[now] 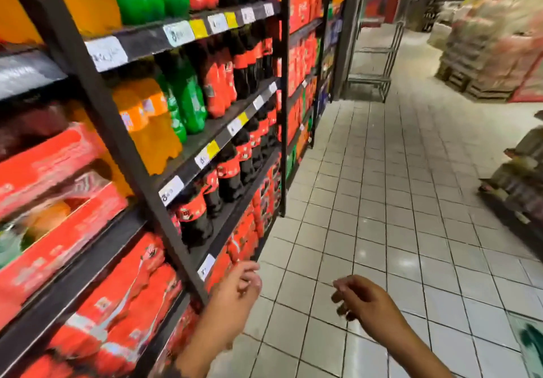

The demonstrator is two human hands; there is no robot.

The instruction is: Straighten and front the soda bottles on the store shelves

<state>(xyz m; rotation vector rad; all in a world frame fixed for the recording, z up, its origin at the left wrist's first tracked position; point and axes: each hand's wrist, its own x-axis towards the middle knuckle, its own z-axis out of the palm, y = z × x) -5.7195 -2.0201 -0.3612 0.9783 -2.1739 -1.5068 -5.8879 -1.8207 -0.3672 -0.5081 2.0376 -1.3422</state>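
**Both hands free, low in front of the shelves**

Your left hand [239,285] hangs low by the bottom level of the shelves [147,43]; fingers loosely curled, nothing in them; it sits just beside the red packs [126,283] stacked there; blur hides whether it touches them.

Your right hand [363,301] is out over the tiled floor [382,207], apart from the left; fingers loosely bent, holding nothing.

Bottles stand to your left, on dark metal levels:
- orange bottles [150,124] at the near end of the second level; green bottles [191,101] next to them; red bottles [216,89] further along;
- cola bottles [232,177] with red labels fill the level below, in a row along its front edge; whether they sit straight cannot be told through the blur;
- the top level repeats orange, green, red, then dark.

Tags [177,33], white and yellow, run along the shelf edges.

More red packs fill the bay nearest you on the far left.

Down the aisle stands a bare metal rack [368,79]; across from it, a pallet [493,54] of wrapped goods.
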